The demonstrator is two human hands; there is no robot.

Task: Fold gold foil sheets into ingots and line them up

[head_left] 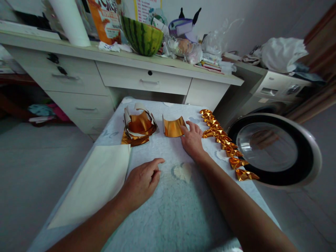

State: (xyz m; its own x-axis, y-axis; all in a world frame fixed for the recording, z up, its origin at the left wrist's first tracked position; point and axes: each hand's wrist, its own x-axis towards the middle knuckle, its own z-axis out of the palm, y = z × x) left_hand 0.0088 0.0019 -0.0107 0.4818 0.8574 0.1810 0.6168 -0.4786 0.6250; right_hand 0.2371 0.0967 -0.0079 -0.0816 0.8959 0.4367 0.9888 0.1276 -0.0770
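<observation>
A curved sheet of gold foil paper (173, 128) lies on the cloth-covered table with its ends turned up. My right hand (192, 139) is at the sheet's right edge, fingers apart; a fingertip seems to touch that edge. Nearer to me, my left hand (143, 180) hovers over or rests on the cloth, index finger stretched out, the others loosely bent, holding nothing. Behind it and to the left sits a loose stack of curled gold foil papers (140, 126). Folded gold foil pieces (220, 134) form a long row along the table's right side.
A cream sheet (91, 185) covers the table's left part. Beyond the table stands a white desk (147, 82) bearing half a watermelon (143, 36), a paper roll (70, 22) and plastic bags. At right, a washing machine's open round door (275, 150) adjoins the table edge.
</observation>
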